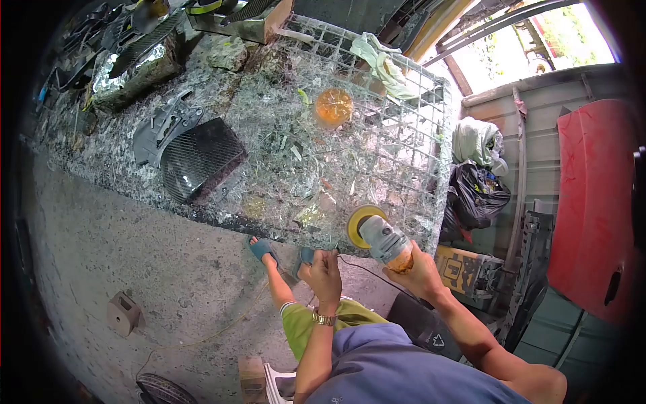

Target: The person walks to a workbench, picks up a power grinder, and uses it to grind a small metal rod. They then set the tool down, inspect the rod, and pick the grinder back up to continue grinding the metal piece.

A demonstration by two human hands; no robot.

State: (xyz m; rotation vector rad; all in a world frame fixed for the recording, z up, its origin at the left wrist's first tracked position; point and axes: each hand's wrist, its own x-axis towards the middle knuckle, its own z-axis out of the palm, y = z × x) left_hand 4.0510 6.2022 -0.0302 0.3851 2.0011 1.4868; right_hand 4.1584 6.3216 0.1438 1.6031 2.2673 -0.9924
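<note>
My right hand (415, 275) is wrapped round the orange-and-grey body of an angle grinder (385, 241). Its round yellow disc (354, 232) points toward the table and overlaps the near edge in this view. To the left, my left hand (321, 277) is closed in a pinch just off the table's edge, a watch on its wrist; I cannot tell what the fingers hold. A thin dark cable (367, 268) runs from near the left hand toward the right. The worktable (282, 158) in front has a worn, spattered top with a wire grid at its right side.
Carbon-fibre-patterned part (202, 158), grey bracket (165, 128) and foil-wrapped block (138, 74) occupy the table's left. An orange-filled round container (334, 108) and pale cloth (383, 67) lie farther back. Black bag (478, 195) and red panel (592, 209) stand right; a brown block (124, 314) rests on the floor.
</note>
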